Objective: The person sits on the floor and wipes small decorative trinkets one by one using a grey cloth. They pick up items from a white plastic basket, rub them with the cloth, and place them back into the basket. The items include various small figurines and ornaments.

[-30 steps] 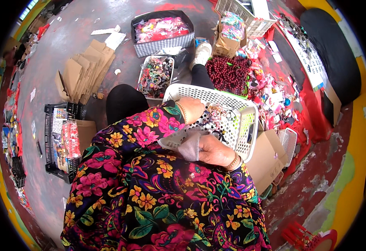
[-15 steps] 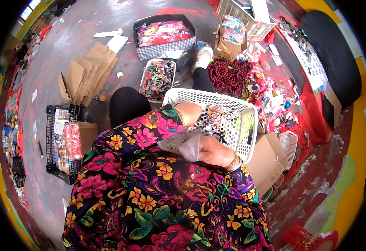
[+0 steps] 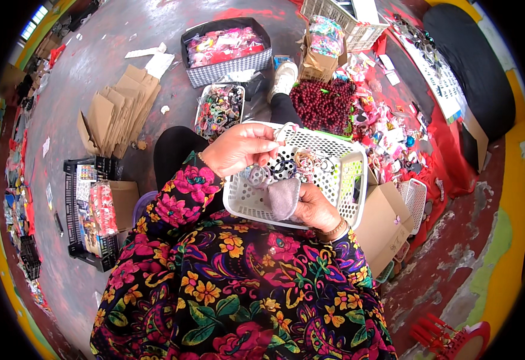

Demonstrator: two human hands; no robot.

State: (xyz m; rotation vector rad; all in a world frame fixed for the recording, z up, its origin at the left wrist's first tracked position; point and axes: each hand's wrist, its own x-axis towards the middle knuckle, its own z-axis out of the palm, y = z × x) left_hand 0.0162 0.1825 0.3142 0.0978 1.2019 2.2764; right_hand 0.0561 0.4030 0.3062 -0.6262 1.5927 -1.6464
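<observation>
A white perforated plastic basket (image 3: 352,162) rests on my lap, holding hair ties (image 3: 307,165) in pale and dark colours. Above its left side, my left hand (image 3: 238,149) is closed, thumb and fingertips pinched on a thin pale loop (image 3: 285,132) that looks like a hair tie. My right hand (image 3: 318,210), at the basket's near side, grips a mauve-grey cloth (image 3: 284,199) that hangs over its fingers. Beside the cloth, a clear or pale round piece (image 3: 256,176) lies in the basket; its kind is hard to make out.
Beyond the basket stand a small white basket of mixed hair ties (image 3: 220,108), a checked fabric bin (image 3: 229,73) and dark red beads (image 3: 324,105). Folded cardboard (image 3: 121,111) and a black crate (image 3: 100,258) are to the left. An open carton (image 3: 385,225) sits close on the right.
My left hand has come up and left from inside the basket and now pinches a thin loop. The basket has shifted slightly nearer. The cloth, still in my right hand, has moved slightly right.
</observation>
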